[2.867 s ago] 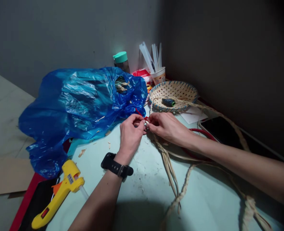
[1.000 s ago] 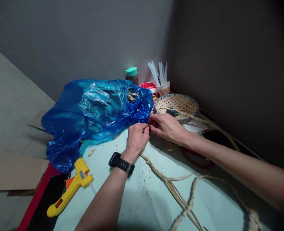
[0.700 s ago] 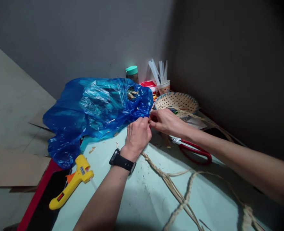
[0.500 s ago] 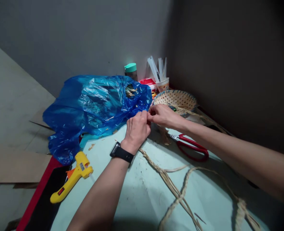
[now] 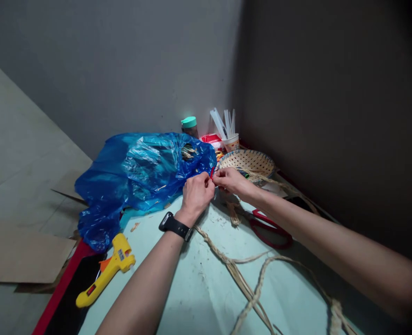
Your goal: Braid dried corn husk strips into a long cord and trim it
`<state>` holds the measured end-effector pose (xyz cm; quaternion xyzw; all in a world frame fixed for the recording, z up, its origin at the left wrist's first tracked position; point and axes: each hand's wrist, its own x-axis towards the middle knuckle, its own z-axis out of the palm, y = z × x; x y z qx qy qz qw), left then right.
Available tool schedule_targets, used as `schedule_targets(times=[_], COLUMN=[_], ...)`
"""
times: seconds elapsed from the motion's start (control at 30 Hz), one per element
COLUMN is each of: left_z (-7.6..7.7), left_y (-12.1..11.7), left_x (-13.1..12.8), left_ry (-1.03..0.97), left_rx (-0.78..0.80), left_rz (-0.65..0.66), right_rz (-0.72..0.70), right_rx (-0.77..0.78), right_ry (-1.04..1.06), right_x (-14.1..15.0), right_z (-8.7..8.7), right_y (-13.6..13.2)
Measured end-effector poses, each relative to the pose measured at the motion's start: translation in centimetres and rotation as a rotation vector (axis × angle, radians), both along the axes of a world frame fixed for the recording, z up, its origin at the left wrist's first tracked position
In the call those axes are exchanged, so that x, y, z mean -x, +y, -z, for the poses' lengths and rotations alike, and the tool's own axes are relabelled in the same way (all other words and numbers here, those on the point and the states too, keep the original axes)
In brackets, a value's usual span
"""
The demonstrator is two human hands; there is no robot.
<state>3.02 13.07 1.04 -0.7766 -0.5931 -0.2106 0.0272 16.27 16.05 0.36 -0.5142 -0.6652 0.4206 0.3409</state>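
Note:
My left hand, with a black watch on its wrist, is closed and seen from the back. Its curled fingers hide what they grip. A braided straw cord runs up beneath that wrist and disappears there. My right hand meets it fingertip to fingertip, pinching a thin red strip that pokes up between the two hands. Red-handled scissors lie under my right forearm. Just behind the fingers are a blue plastic bag with straw inside and a shallow woven basket.
A yellow glue gun lies at the left table edge. At the back stand a bottle with a green lid and a paper cup of glue sticks. Another straw braid crosses the pale green table cover.
The red strip now shows between my fingertips, where it was hidden before. My hands stay together, with the right fingers slightly more apart from the left. The view has tilted upward.

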Motion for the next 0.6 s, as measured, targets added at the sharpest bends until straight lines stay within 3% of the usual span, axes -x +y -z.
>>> schedule_targets(times=[0.27,0.47,0.6], left_z=[-2.6,-2.4,-1.7], left_y=[-0.8,-1.0,-1.1], left_x=[0.6,0.4,0.5], left_ry=[0.237,0.31,0.295], left_rx=[0.115,0.126,0.095], left_rz=[0.124,0.156,0.136], right_rz=[-0.087,-0.083,-0.086], right_rx=[-0.103,-0.152,-0.096], right_ry=[-0.132,-0.176,-0.159], right_x=[-1.0,-0.7,-0.4], right_z=[-0.2,-0.4,-0.4], right_y=[0.6,0.3,0.3])
